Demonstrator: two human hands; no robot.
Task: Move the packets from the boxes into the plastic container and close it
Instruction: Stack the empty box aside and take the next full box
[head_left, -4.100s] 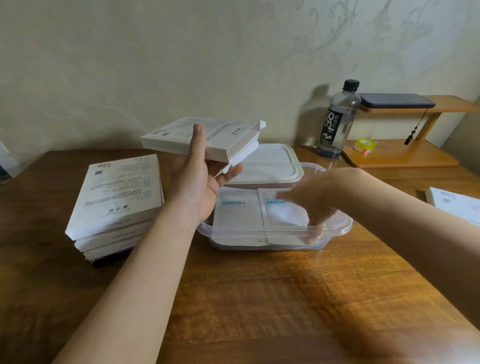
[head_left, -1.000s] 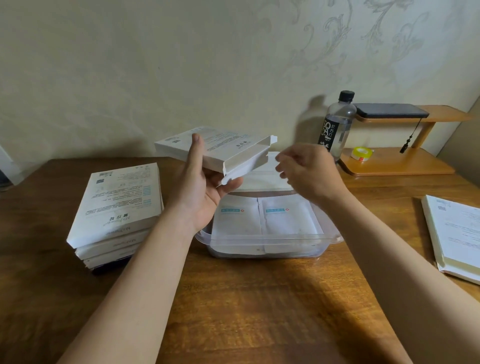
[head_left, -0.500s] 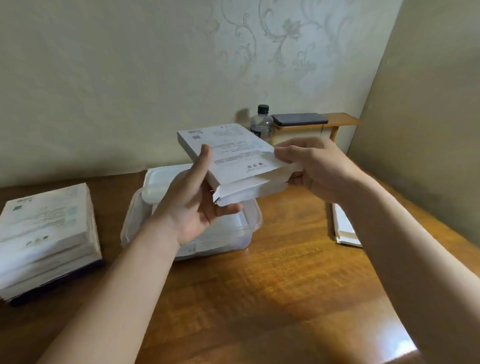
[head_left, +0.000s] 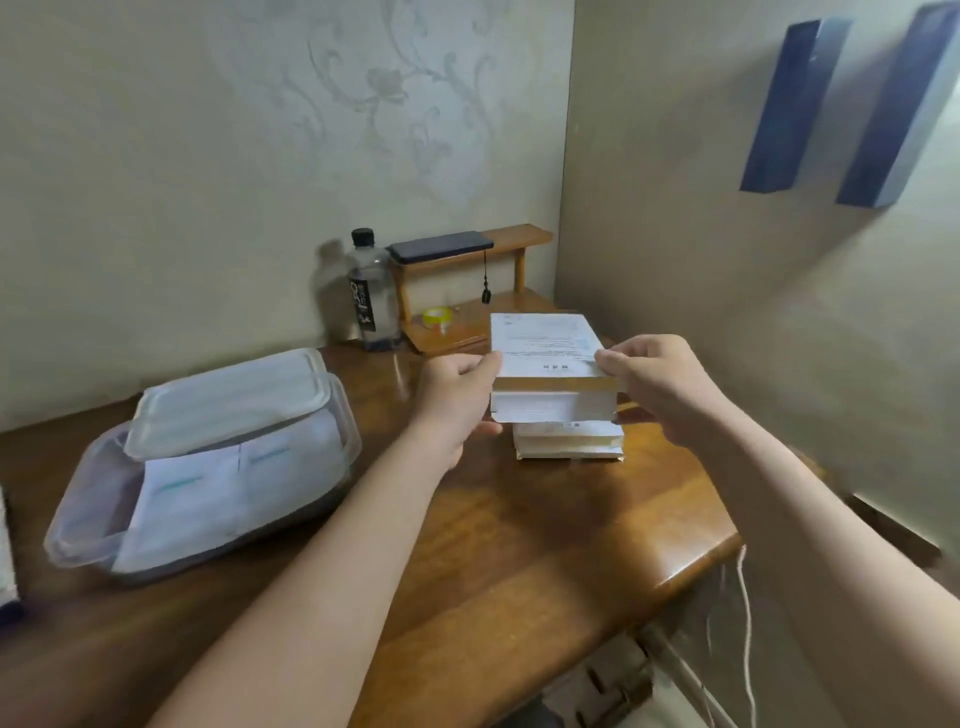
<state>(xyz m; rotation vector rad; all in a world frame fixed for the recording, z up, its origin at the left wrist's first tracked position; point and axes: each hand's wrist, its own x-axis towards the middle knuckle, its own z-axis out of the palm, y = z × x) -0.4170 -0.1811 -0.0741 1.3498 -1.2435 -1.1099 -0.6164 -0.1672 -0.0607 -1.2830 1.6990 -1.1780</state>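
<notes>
Left hand (head_left: 457, 400): grips the near-left edge of the white box (head_left: 545, 345), thumb on top and fingers curled underneath.
Right hand (head_left: 654, 384): pinches the near-right corner of the same box, fingers curled round its edge.
White box: lies flat between the two hands, end flap open toward the person, directly over the stack of boxes (head_left: 569, 441). Whether it touches the stack cannot be told.
Stack of boxes: on the right part of the bench (head_left: 519, 545), near the corner wall.
Plastic container (head_left: 78, 540): on the bench to the left, well apart from both hands.
Packets (head_left: 218, 493): white, lying flat inside the container.
Lid (head_left: 228, 400): off, resting tilted on the container's far rim.
Behind: water bottle (head_left: 371, 296), small wooden shelf (head_left: 519, 236), roll of yellow tape (head_left: 437, 316).
</notes>
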